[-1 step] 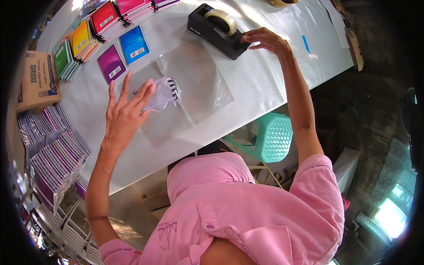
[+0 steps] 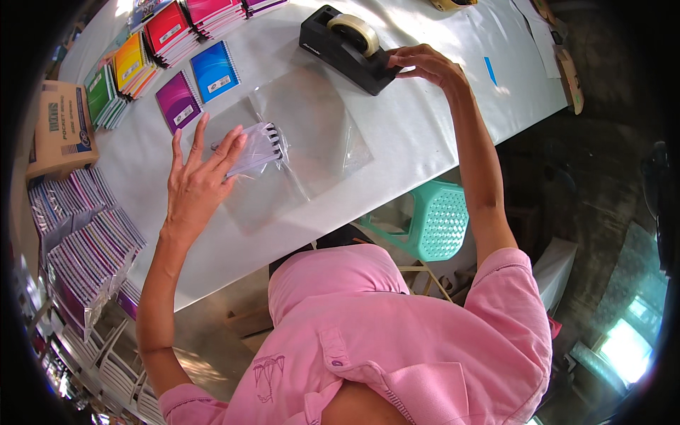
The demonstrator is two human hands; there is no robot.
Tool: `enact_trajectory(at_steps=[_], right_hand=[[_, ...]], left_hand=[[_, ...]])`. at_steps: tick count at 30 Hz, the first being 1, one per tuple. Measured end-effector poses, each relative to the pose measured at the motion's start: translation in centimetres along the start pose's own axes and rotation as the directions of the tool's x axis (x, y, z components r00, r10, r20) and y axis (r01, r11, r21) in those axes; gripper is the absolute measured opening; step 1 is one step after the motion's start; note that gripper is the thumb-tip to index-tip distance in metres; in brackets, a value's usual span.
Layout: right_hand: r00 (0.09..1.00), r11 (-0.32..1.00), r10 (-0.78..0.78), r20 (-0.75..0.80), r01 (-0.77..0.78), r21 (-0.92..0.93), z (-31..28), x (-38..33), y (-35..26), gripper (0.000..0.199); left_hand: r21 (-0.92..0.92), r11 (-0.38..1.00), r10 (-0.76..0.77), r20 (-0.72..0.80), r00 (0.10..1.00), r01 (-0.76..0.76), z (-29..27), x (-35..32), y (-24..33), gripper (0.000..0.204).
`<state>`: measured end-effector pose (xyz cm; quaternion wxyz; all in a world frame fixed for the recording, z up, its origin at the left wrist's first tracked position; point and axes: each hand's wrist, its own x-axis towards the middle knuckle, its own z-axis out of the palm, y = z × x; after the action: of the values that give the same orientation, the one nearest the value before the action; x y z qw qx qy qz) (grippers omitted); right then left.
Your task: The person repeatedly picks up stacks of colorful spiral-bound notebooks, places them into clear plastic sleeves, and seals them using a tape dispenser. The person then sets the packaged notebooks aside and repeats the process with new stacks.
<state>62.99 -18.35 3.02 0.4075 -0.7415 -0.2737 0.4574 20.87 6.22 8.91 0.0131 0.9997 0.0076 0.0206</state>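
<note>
My left hand [image 2: 197, 180] has its fingers spread, and the fingertips rest on a small ring-bound notebook bundle [image 2: 255, 150] in clear plastic. Under the bundle, a large clear plastic sheet or bag [image 2: 319, 117] lies flat on the table. My right hand [image 2: 431, 65] is closed at the front end of a black tape dispenser [image 2: 343, 57], thumb and fingers close together. Whatever sits between those fingertips is hidden or too small to make out. A roll of clear tape [image 2: 355, 33] is mounted in the dispenser.
Purple [image 2: 179, 103] and blue [image 2: 215, 72] spiral notebooks lie beyond my left hand. Stacks of coloured notebooks [image 2: 170, 32] and a brown carton [image 2: 64, 131] stand at left, with wrapped notebook bundles [image 2: 92, 255] nearer. A blue strip [image 2: 490, 70] lies right; a green stool [image 2: 443, 219] stands below the table edge.
</note>
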Motion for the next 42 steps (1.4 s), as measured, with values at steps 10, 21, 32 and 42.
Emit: enact_trajectory(at_steps=[10,21,32,42], right_hand=[[0.74,0.664,-0.507,-0.442,0.009,-0.748,2.8,-3.1,4.5,0.013],[0.987,0.794,0.16,-0.026,-0.112,0.598,28.6,-10.0,-12.0,0.027],[0.856,0.927,0.165,-0.491,0.036,0.374,36.8,-9.9,-6.8,0.033],[0.999,0.926,-0.01,0.041,-0.006,0.377,40.0,-6.4,0.8,0.028]], left_hand=[[-0.01,0.999,-0.049,0.03,0.998,0.049,-0.5,-0.6,0.5,0.076],[-0.059,0.998,0.001,-0.115,0.993,-0.008,1.0,-1.6,-0.2,0.067],[-0.349,0.937,-0.007,0.002,1.0,0.007,2.0,-0.1,-2.1,0.06],[-0.318,0.944,0.155,0.19,0.969,-0.089,2.8,3.8,0.8,0.102]])
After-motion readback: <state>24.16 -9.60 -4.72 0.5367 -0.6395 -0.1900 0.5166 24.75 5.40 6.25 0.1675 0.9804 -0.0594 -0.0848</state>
